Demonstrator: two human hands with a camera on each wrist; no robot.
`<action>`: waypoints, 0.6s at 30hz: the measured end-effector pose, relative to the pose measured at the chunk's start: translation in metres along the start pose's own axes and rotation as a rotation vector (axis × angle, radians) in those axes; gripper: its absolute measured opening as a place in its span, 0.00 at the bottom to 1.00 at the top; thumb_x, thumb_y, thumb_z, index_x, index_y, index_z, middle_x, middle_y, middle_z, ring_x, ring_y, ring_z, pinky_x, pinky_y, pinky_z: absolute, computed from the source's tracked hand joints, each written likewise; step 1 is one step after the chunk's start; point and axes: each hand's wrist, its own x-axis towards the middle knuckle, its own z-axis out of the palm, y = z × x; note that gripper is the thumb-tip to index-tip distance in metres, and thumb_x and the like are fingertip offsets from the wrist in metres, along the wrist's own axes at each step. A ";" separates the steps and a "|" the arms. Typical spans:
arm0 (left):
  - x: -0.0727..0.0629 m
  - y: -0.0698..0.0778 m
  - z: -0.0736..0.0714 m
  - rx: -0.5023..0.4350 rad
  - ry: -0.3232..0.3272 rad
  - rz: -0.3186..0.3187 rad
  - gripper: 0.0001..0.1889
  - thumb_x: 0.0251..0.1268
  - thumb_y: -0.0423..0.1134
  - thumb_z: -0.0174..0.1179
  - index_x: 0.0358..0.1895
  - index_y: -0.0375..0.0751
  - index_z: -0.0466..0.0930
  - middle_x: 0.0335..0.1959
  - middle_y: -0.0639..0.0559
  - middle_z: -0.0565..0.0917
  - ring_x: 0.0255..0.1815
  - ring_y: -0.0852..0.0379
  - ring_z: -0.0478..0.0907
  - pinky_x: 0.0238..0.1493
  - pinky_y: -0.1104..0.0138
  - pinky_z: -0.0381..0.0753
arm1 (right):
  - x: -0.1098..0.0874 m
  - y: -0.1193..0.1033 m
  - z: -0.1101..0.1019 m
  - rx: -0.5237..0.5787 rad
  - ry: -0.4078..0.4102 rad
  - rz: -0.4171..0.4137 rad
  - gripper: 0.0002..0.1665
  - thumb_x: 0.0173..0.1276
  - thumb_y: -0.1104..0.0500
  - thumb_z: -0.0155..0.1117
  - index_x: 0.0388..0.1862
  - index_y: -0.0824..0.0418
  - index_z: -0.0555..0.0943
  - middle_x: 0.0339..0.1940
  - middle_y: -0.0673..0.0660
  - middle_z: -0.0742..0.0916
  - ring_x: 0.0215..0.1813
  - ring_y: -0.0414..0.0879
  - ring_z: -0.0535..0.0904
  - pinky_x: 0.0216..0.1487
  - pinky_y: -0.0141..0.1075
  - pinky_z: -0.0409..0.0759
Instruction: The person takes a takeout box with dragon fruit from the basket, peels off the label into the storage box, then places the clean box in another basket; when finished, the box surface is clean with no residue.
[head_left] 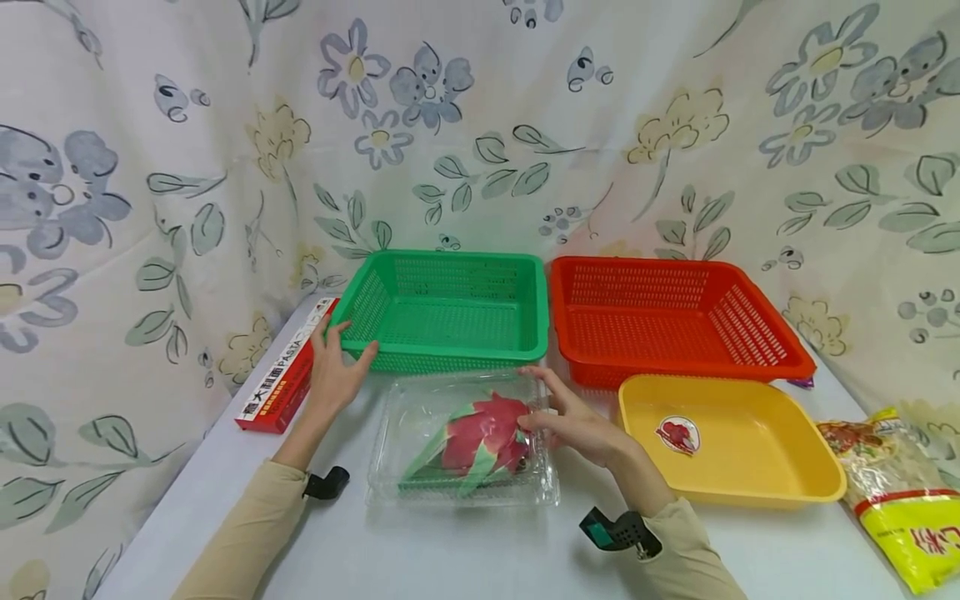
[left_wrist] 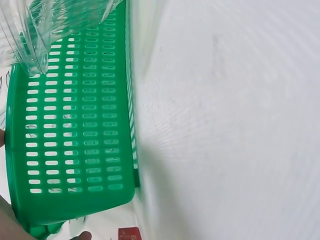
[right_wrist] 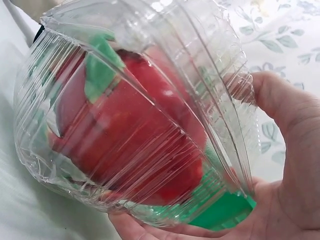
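A clear plastic clamshell box (head_left: 405, 417) with a red and green dragon fruit (head_left: 487, 437) inside is in front of the green basket. My right hand (head_left: 577, 421) grips the box's right side, thumb on top and fingers around the far edge. In the right wrist view the fruit (right_wrist: 135, 130) shows through the ribbed plastic, with fingers wrapped under the box. At the front left corner of the green basket (head_left: 450, 358), my left hand (head_left: 337, 371) holds the rim, thumb along the front. The left wrist view shows the basket's slotted side (left_wrist: 75, 125) and little of that hand.
A red basket (head_left: 675, 367) stands right of the green one. In front of it sits a yellow tray (head_left: 757, 442) with a round sticker. A red pasta box (head_left: 288, 375) lies at the left, and a noodle bag (head_left: 900, 500) at the right edge. Floral cloth hangs behind.
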 end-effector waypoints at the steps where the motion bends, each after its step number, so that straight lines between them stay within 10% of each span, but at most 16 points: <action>1: 0.000 -0.001 0.000 -0.010 0.000 -0.001 0.36 0.67 0.54 0.57 0.71 0.36 0.60 0.79 0.43 0.42 0.74 0.32 0.54 0.65 0.39 0.62 | 0.000 0.000 0.000 0.002 -0.001 0.002 0.45 0.65 0.52 0.64 0.76 0.42 0.53 0.71 0.63 0.63 0.66 0.62 0.63 0.49 0.48 0.79; 18: -0.002 -0.001 0.000 -0.031 -0.024 -0.016 0.35 0.69 0.56 0.55 0.70 0.37 0.60 0.79 0.47 0.40 0.56 0.29 0.71 0.52 0.40 0.71 | -0.002 -0.001 0.000 0.013 0.012 0.013 0.44 0.66 0.53 0.63 0.76 0.43 0.53 0.74 0.64 0.60 0.69 0.65 0.60 0.52 0.53 0.77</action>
